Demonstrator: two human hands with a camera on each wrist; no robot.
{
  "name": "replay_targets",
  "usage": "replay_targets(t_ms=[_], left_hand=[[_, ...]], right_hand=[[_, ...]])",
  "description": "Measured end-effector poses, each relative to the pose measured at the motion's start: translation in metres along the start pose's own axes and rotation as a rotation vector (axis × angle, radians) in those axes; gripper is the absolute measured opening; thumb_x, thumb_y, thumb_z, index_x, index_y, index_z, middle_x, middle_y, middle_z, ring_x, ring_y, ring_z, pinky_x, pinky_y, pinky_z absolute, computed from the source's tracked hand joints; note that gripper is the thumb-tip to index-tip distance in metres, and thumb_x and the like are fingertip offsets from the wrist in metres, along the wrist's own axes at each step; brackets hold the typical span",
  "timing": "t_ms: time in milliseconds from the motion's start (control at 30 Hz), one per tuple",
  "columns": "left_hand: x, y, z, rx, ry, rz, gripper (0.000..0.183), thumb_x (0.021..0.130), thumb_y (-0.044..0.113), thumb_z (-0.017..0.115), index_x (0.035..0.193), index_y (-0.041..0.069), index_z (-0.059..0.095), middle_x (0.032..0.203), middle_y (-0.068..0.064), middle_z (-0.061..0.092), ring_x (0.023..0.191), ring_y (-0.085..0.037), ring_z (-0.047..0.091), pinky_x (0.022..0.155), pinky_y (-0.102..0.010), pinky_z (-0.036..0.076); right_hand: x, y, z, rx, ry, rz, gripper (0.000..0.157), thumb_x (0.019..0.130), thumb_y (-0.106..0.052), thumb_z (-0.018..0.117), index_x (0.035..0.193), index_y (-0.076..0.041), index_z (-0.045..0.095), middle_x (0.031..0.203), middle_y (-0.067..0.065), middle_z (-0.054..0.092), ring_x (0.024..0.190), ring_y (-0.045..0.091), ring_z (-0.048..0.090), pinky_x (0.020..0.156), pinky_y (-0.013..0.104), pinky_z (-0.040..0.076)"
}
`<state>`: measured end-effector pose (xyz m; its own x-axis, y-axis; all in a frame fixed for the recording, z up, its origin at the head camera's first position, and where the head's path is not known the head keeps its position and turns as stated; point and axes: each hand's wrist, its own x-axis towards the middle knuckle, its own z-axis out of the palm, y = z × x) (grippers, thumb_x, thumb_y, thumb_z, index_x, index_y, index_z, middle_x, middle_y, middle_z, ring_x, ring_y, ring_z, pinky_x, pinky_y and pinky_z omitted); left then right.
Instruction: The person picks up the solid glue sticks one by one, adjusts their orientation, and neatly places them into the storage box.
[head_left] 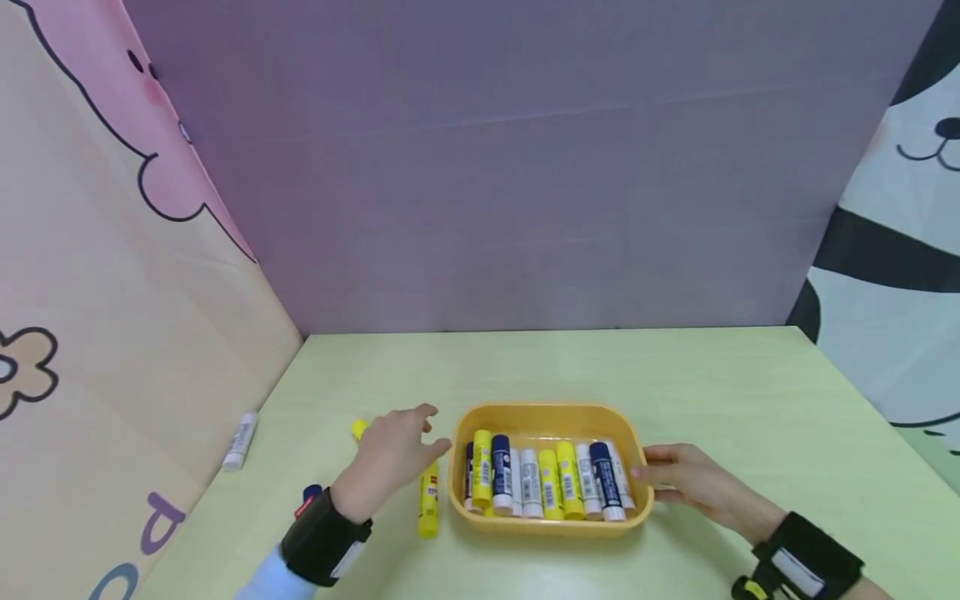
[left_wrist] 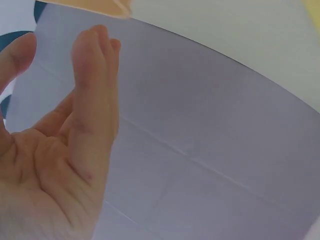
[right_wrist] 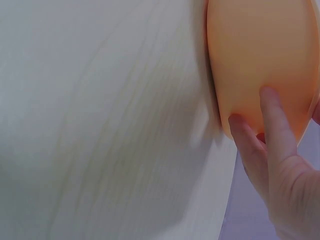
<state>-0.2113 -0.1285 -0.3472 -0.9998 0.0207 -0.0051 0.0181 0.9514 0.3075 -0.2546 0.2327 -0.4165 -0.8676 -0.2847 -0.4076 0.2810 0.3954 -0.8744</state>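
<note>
A yellow-orange plastic tray (head_left: 551,530) holds a row of several glue sticks, yellow, white and dark blue, such as the yellow glue stick (head_left: 568,483). My right hand (head_left: 697,483) grips its right end, thumb over the rim and fingers against the outer wall; the right wrist view shows the fingertips on the tray's outside (right_wrist: 260,50). Just off the tray's left end is my left hand (head_left: 393,454), fingers loosely spread and holding nothing. The left wrist view shows the open palm below a tray edge (left_wrist: 95,5). Beneath the left hand lies a yellow glue stick (head_left: 428,504), partly hidden.
Another yellow piece (head_left: 358,429) shows behind the left hand. A dark blue capped stick (head_left: 311,493) is mostly hidden by the left wristband. A white glue stick (head_left: 241,442) lies at the table's left edge. Cloth walls border the pale table (head_left: 712,375).
</note>
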Motion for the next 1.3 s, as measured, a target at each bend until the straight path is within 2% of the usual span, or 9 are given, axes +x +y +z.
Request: replay_targets(t_ms=[200,400,567,767,900,1000,1167,1300], left_hand=[[0.006,-0.033,-0.012,0.021,0.024,-0.041,0.050,0.081,0.038,0.065,0.121,0.008,0.056,0.104,-0.008,0.067,0.084,-0.025,0.063,0.059,-0.033,0.052],[0.016,-0.086,-0.037,-0.025,-0.011,-0.115,0.054,0.084,0.035,0.061,0.124,0.000,0.051,0.108,-0.018,0.064,0.087,-0.030,0.062,0.065,-0.040,0.051],[0.022,-0.134,-0.051,-0.032,0.029,-0.158,0.055,0.084,0.031,0.059,0.122,-0.008,0.049,0.109,-0.027,0.060,0.091,-0.037,0.060,0.067,-0.043,0.050],[0.025,-0.177,-0.062,-0.001,0.072,-0.256,0.059,0.084,0.030,0.057,0.122,-0.013,0.045,0.119,-0.034,0.051,0.100,-0.050,0.052,0.069,-0.052,0.049],[0.023,-0.201,-0.063,-0.014,0.081,-0.294,0.059,0.084,0.028,0.056,0.121,-0.016,0.042,0.121,-0.038,0.047,0.102,-0.053,0.049,0.073,-0.056,0.048],[0.021,-0.217,-0.061,-0.029,0.057,-0.318,0.059,0.083,0.028,0.056,0.117,-0.019,0.042,0.115,-0.039,0.048,0.097,-0.052,0.051,0.073,-0.055,0.048],[0.018,-0.240,-0.055,-0.045,0.005,-0.387,0.052,0.084,0.030,0.054,0.101,-0.018,0.048,0.088,-0.033,0.055,0.076,-0.040,0.053,0.062,-0.045,0.047],[0.015,-0.252,-0.046,-0.063,-0.003,-0.433,0.046,0.083,0.031,0.052,0.094,-0.014,0.051,0.077,-0.024,0.053,0.070,-0.033,0.051,0.057,-0.038,0.042]], right_hand=[[-0.003,-0.002,0.001,0.006,-0.005,-0.005,0.059,0.088,-0.016,0.060,0.131,0.015,0.036,0.126,0.029,0.049,0.101,0.024,0.059,0.084,0.040,0.053],[-0.002,-0.003,0.001,0.006,0.003,-0.003,0.060,0.088,-0.017,0.060,0.131,0.015,0.034,0.128,0.030,0.047,0.103,0.025,0.059,0.084,0.040,0.053],[-0.002,-0.003,0.000,0.009,-0.017,-0.017,0.060,0.088,-0.018,0.060,0.132,0.015,0.034,0.128,0.029,0.047,0.104,0.025,0.058,0.085,0.041,0.053],[-0.003,-0.003,0.000,0.011,-0.023,-0.023,0.059,0.088,-0.016,0.059,0.132,0.016,0.034,0.128,0.029,0.047,0.105,0.026,0.058,0.085,0.040,0.053],[-0.003,-0.006,0.001,0.003,-0.007,-0.005,0.060,0.088,-0.017,0.060,0.132,0.015,0.034,0.128,0.029,0.048,0.104,0.026,0.058,0.084,0.040,0.053],[-0.003,-0.007,0.001,0.000,0.002,0.002,0.060,0.088,-0.017,0.060,0.132,0.015,0.034,0.127,0.029,0.048,0.103,0.026,0.059,0.083,0.040,0.053],[-0.005,-0.006,0.002,0.006,-0.005,-0.010,0.058,0.088,-0.015,0.060,0.131,0.016,0.035,0.127,0.029,0.048,0.103,0.026,0.059,0.084,0.040,0.053],[-0.005,-0.004,0.002,0.008,-0.008,-0.012,0.058,0.088,-0.015,0.060,0.131,0.015,0.035,0.126,0.029,0.049,0.103,0.025,0.059,0.084,0.040,0.053]])
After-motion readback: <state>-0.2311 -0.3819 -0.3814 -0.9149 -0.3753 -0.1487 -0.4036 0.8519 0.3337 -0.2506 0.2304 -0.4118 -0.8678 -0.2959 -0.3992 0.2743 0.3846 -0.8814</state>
